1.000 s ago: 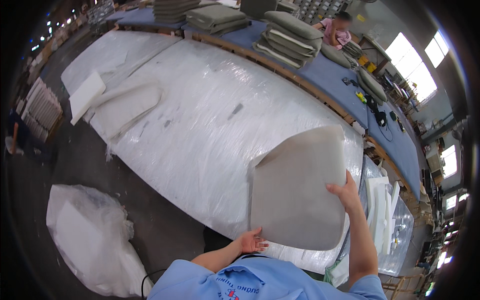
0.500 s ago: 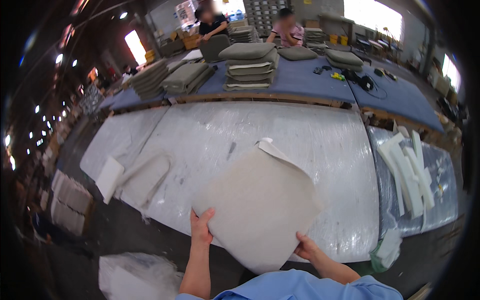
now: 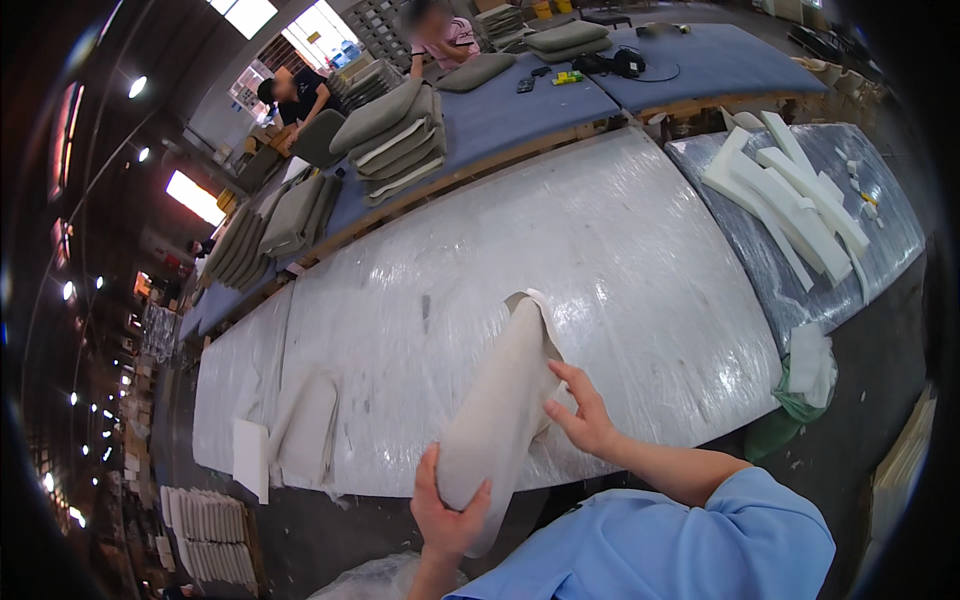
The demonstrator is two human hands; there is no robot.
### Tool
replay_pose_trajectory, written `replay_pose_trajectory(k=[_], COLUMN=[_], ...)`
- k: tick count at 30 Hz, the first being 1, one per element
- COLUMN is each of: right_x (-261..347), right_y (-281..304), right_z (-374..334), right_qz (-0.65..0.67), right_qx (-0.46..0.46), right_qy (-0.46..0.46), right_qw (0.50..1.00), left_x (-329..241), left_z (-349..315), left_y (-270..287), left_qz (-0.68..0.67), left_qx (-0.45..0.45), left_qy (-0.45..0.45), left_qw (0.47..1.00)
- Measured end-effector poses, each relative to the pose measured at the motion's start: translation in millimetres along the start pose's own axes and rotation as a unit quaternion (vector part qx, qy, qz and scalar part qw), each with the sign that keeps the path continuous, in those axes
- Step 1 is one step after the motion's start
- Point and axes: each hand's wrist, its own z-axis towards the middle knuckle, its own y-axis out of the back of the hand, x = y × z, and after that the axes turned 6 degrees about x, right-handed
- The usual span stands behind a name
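A light grey fabric cushion (image 3: 488,425) stands tilted on its edge over the near side of the plastic-wrapped table (image 3: 640,250). White material shows at its open far corner. My left hand (image 3: 446,508) grips the cushion's near end, thumb on one side and fingers on the other. At its right side, close to the open edge, my right hand (image 3: 584,412) has its fingers apart; whether a fingertip touches the fabric I cannot tell. A flat grey fabric cover (image 3: 308,430) lies to the left, with a white foam block (image 3: 250,458) next to it.
White foam strips (image 3: 790,200) lie on the wrapped surface at right. Stacked grey cushions (image 3: 395,140) stand on the blue table (image 3: 480,125) beyond, where two people work. A green bag with white pieces (image 3: 808,375) hangs by the table's right corner. Bundled sheets (image 3: 208,535) sit at lower left.
My view has turned to the right. The cushion has gone from broad side up to standing on edge. My right hand has let go of its near corner and moved up along its side.
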Motion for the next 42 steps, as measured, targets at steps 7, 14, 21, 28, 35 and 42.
replay_pose_trajectory(k=[7, 14, 21, 28, 35, 42], right_x=[118.8, 73.2, -6.3, -80.5, -85.0, -75.9], right_y=[-7.3, 2.6, 8.4, 9.8, -3.5, 30.2], right_z=[2.1, 20.1, 67.5, 73.7, 96.1, 82.5], right_qz=[-0.071, -0.021, -0.014, -0.072, 0.089, 0.132], right_qx=[0.07, 0.04, -0.038, -0.087, -0.118, -0.082], right_qy=[0.316, 0.232, 0.153, -0.103, -0.106, -0.164], right_qw=[0.944, 0.972, 0.987, 0.988, 0.983, 0.974], left_x=[-22.4, -11.7, -6.7, -9.9, -1.1, 35.6], left_z=[-5.3, -18.2, -33.1, -43.0, -49.9, -114.3], left_y=[-33.3, -34.8, -30.8, -28.2, -23.9, -16.0], left_qz=[-0.04, -0.052, -0.05, -0.057, -0.067, -0.147], left_qx=[0.062, 0.064, 0.057, 0.01, 0.012, -0.105], left_qy=[-0.084, -0.111, -0.099, -0.072, -0.089, 0.069], left_qw=[0.994, 0.99, 0.992, 0.996, 0.994, 0.981])
